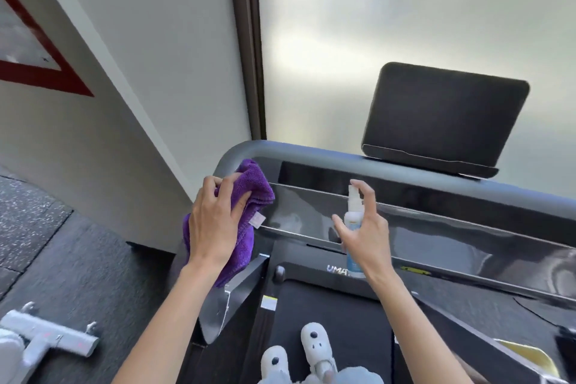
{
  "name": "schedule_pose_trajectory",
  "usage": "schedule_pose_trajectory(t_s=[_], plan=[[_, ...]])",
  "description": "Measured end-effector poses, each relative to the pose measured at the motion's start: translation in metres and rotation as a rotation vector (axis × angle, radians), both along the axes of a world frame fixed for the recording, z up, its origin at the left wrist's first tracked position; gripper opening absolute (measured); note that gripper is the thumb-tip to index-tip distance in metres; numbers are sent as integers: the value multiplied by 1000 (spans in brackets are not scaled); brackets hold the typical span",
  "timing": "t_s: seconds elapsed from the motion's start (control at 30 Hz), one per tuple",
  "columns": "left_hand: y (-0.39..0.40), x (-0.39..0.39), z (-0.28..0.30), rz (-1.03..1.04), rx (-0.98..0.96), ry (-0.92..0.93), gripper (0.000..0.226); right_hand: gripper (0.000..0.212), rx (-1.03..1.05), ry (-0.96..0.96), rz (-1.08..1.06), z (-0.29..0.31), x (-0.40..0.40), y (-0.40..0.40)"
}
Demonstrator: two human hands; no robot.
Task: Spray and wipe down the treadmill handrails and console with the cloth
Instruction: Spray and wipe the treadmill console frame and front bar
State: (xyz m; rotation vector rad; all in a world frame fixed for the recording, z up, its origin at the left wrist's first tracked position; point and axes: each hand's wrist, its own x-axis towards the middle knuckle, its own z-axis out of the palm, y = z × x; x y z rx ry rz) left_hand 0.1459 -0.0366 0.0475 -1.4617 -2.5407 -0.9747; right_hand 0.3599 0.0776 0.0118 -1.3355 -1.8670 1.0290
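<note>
My left hand [215, 221] grips a bunched purple cloth [252, 184] and presses it against the left end of the treadmill console [436, 227], just under the curved grey handrail [311, 154]. My right hand [367, 234] holds a small white spray bottle [353, 212] upright in front of the glossy black console panel, index finger on the nozzle top. A wet sheen shows on the panel between the two hands. A dark tablet-like screen [442, 115] stands on the handrail's top right.
I stand on the treadmill belt [336, 315] in white slippers [314, 340]. A white wall and dark window frame [249, 40] lie ahead. A grey-white machine [46, 340] sits on the speckled floor at the lower left. Something yellow [526, 355] lies at the lower right.
</note>
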Motion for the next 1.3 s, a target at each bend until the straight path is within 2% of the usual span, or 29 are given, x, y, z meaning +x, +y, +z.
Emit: schedule_pose_trajectory(t_s=[0.1, 0.23, 0.47, 0.6, 0.87, 1.13, 1.3], plan=[[4, 9, -5, -44, 7, -16, 32, 73, 87, -103, -37, -2, 18, -12], [5, 17, -9, -79, 3, -21, 32, 69, 133, -163, -54, 0, 24, -21], [8, 26, -6, -70, 21, -15, 32, 61, 111, -161, 2, 1, 16, -18], [14, 30, -4, -27, 19, -12, 33, 66, 112, -223, 80, -1, 24, -16], [27, 60, -5, -47, -4, -5, 33, 72, 143, -162, -46, 4, 74, -6], [53, 99, -11, -149, -62, -15, 34, 63, 203, -116, -157, 1, 113, 3], [68, 104, -15, -172, -41, 29, 35, 65, 232, -79, -195, -2, 124, 3]])
